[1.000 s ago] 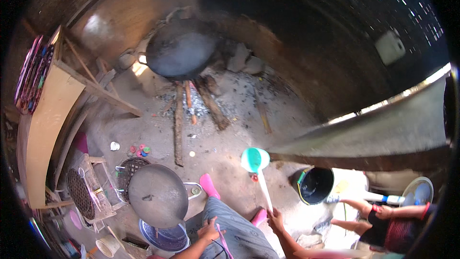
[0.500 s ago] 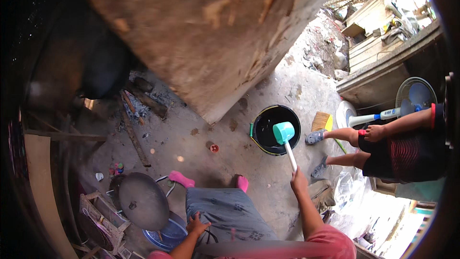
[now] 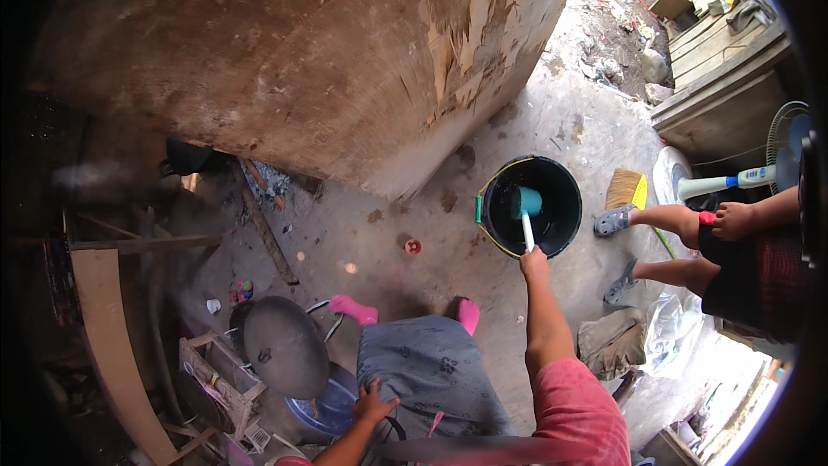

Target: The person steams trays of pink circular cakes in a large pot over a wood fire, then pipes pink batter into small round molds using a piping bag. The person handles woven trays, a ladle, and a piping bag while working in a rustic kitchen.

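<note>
My right hand [image 3: 535, 262] is closed round the white handle of a teal water dipper [image 3: 527, 202]. The dipper's cup is tipped sideways inside the black bucket [image 3: 571, 198], which has a green grip on its handle. Whether the cup touches the bottom cannot be made out. On the grey patterned cloth [image 3: 435, 358] over my legs lies my left hand [image 3: 374, 406], fingers spread and holding nothing. Beside that hand are a blue basin [image 3: 297, 410] and a large round dark lid [image 3: 285, 345].
A worn wooden panel [image 3: 345, 78] rises ahead. Right of the bucket are a broom [image 3: 623, 188], another person's legs [image 3: 673, 217] and a standing fan [image 3: 724, 181]. A wooden stool [image 3: 211, 380] stands at left. A small red cup-like thing [image 3: 413, 247] sits on the concrete floor.
The dipper has gone from above the bucket, cup facing up, down into it, turned on its side. My right arm has reached farther forward. The whole view has shifted.
</note>
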A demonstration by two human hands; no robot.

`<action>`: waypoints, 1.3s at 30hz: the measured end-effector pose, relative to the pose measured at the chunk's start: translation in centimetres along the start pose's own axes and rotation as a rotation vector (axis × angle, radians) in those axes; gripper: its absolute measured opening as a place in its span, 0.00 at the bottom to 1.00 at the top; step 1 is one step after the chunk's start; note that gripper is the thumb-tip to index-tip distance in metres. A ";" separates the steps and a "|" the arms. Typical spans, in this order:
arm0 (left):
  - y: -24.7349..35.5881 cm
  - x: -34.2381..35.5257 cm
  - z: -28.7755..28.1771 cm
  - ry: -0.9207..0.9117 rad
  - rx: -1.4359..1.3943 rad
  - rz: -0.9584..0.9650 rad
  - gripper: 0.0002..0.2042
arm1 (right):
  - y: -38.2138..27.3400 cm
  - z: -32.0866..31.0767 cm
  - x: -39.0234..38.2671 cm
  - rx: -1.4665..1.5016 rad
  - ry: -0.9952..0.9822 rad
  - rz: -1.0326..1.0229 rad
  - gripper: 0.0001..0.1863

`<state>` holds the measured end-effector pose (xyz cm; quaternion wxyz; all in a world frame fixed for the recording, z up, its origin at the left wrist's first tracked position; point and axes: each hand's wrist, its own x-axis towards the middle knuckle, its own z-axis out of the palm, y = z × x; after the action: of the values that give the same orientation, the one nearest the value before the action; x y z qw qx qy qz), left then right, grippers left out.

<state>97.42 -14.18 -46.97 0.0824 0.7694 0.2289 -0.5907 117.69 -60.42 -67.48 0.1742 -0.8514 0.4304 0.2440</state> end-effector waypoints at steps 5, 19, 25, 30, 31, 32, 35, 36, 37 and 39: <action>0.5 -0.1 0.2 0.005 0.006 -0.018 0.47 | 3.0 1.6 0.9 0.867 -0.275 0.377 0.16; 0.4 0.0 -1.8 0.004 0.001 0.028 0.47 | 10.9 -10.6 -15.4 1.178 -0.478 0.131 0.19; -0.2 -0.1 -3.9 0.016 -0.041 0.042 0.47 | 5.6 -20.3 -24.1 0.956 -0.536 0.038 0.23; -1.1 0.4 -6.9 0.030 -0.138 0.043 0.45 | -2.5 -24.0 -30.4 0.925 -0.773 -0.026 0.22; -1.4 0.6 -7.6 0.032 -0.155 0.041 0.44 | -4.5 -24.2 -31.6 0.916 -0.821 -0.032 0.21; -1.8 0.8 -8.4 0.029 -0.168 0.037 0.44 | -6.6 -24.1 -33.0 0.908 -0.842 0.000 0.21; -3.4 1.9 -10.9 0.042 -0.280 0.104 0.43 | -13.7 -23.1 -36.5 0.907 -1.041 0.016 0.19; -4.0 2.3 -11.7 0.038 -0.314 0.117 0.43 | -16.4 -22.2 -37.5 0.864 -1.038 0.028 0.18; -4.6 2.8 -12.5 0.036 -0.348 0.128 0.43 | -18.9 -21.5 -38.5 0.834 -1.072 0.009 0.18; -5.9 4.2 -14.6 0.023 -0.396 0.144 0.42 | -24.2 -19.6 -40.0 0.788 -1.127 -0.047 0.17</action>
<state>108.27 -2.09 -45.90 0.2713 0.7593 0.2857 -0.5178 122.30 -30.69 -26.70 0.6735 -0.4769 0.3121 0.4708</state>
